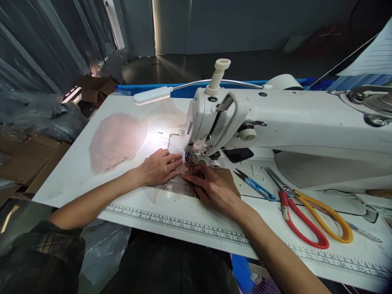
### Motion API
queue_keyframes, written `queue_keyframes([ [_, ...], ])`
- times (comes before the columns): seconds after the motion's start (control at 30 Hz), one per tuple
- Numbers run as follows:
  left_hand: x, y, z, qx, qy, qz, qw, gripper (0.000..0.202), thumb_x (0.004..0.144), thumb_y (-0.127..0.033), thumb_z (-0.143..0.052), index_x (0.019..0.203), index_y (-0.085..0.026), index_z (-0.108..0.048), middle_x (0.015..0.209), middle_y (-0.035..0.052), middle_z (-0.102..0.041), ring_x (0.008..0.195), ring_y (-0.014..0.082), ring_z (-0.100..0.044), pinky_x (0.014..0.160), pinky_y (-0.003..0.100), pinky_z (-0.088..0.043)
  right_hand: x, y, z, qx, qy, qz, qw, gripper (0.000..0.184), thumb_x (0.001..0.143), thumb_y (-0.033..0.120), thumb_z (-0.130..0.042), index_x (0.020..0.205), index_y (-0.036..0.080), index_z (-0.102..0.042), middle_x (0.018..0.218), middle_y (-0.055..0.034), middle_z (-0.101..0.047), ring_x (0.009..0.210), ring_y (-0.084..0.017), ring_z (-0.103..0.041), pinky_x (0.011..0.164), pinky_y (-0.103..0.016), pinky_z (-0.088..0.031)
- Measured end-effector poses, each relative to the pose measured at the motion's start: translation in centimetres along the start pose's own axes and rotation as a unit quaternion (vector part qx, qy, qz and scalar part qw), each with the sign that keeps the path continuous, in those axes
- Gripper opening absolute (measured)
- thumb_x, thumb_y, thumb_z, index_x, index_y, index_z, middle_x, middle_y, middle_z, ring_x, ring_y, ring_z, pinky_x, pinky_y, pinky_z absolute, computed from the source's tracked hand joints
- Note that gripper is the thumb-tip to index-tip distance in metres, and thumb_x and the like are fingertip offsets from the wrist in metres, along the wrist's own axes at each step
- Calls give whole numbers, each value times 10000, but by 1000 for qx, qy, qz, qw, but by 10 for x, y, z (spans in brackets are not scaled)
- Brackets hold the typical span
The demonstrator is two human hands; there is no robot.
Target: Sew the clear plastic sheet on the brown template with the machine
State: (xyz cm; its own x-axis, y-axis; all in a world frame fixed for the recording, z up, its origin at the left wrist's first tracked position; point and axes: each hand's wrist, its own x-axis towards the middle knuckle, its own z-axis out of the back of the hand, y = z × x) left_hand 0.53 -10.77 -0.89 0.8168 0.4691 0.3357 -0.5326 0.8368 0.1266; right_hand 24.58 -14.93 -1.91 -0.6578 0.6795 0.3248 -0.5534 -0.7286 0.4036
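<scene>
My left hand (161, 167) lies palm down on thin see-through fabric, fingers stretched toward the needle area of a white sewing machine (275, 118). Just right of it, my right hand (211, 188) has its fingers bent and drawn together at the edge of the sheer fabric (180, 188), close in front of the presser foot (186, 157). A small red-and-white mark shows on the fabric between the hands. Some fingertips of the right hand are hidden. Farther left, a bunched pale pink sheer cloth (118, 141) rests on the white table (70, 163).
Blue thread snips (257, 185) and large scissors with red and yellow handles (306, 208) lie right of my right hand. A lit lamp (153, 96) on a bendy neck hangs above the fabric. A printed ruler (183, 226) runs along the front edge. Cardboard boxes (39, 159) stand left.
</scene>
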Motion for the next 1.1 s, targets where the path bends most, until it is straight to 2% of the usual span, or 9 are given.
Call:
queue_keyframes([
  [0.3, -1, -8, 0, 8, 14, 43, 999, 476, 1013, -462, -337, 1224, -115, -586, 1319, 114, -578, 872, 229, -504, 757, 389, -416, 0, 2, 0, -28, 6, -2, 1000, 383, 907, 139, -441, 1220, 243, -637, 1050, -117, -558, 956, -222, -586, 840, -428, -570],
  [0.53, 10, 2, 1, 17, 50, 3, 999, 478, 1006, -433, -354, 1249, -93, -586, 1339, 113, -566, 904, 249, -492, 783, 397, -392, 3, 5, 0, -70, 0, 0, 998, 436, 914, 125, -384, 1281, 239, -589, 1034, -128, -573, 913, -228, -601, 763, -418, -594],
  [1.1, 8, 5, -4, -19, 25, 25, 999, 475, 1002, -436, -353, 1256, -115, -596, 1349, 99, -571, 930, 255, -504, 803, 409, -382, 2, 4, -4, -62, 4, -27, 998, 475, 860, 91, -427, 1279, 236, -595, 1048, -133, -573, 869, -235, -582, 705, -406, -577],
])
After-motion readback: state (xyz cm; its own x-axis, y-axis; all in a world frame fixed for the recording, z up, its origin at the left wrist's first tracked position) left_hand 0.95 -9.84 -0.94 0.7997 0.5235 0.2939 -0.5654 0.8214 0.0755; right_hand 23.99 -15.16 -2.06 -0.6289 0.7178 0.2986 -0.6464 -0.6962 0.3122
